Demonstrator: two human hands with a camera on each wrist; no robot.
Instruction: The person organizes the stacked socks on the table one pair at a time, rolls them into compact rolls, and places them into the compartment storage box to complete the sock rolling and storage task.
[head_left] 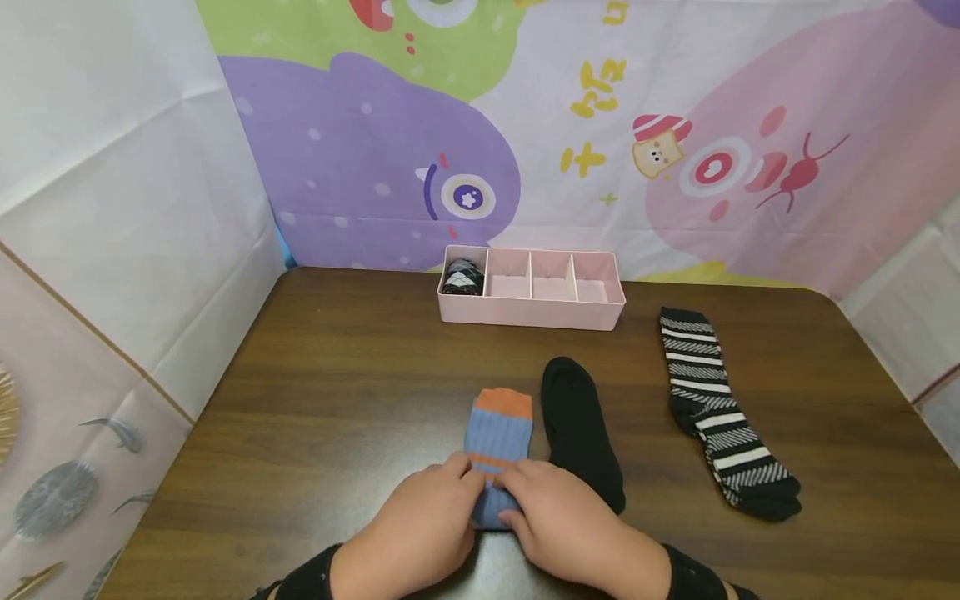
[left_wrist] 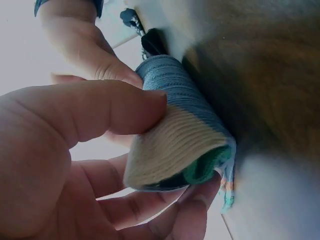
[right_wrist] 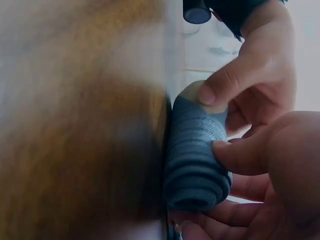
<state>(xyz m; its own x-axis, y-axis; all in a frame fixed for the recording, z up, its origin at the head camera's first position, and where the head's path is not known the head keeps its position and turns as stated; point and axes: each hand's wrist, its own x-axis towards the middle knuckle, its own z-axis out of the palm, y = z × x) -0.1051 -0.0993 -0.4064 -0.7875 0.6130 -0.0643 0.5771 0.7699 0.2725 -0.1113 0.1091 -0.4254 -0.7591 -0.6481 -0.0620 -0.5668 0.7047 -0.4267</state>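
A blue sock with orange bands (head_left: 504, 427) lies in front of me, its far end flat on the table and its near end rolled up. My left hand (head_left: 416, 525) grips one end of the roll; in the left wrist view its thumb presses a cream patch on the sock (left_wrist: 170, 82), and green shows inside. At the other end my right hand (head_left: 566, 525) holds the roll, with the thumb on the blue ribbed knit (right_wrist: 195, 150) in the right wrist view. Right beside this pair lies a plain black sock (head_left: 581, 425), partly behind my right hand.
A pink four-section box (head_left: 525, 313) stands at the table's back edge, a rolled argyle sock (head_left: 463, 279) in its leftmost section. Black-and-white striped socks (head_left: 712, 392) lie flat at the right. A printed cloth (head_left: 585, 192) hangs behind the brown table (head_left: 315, 417).
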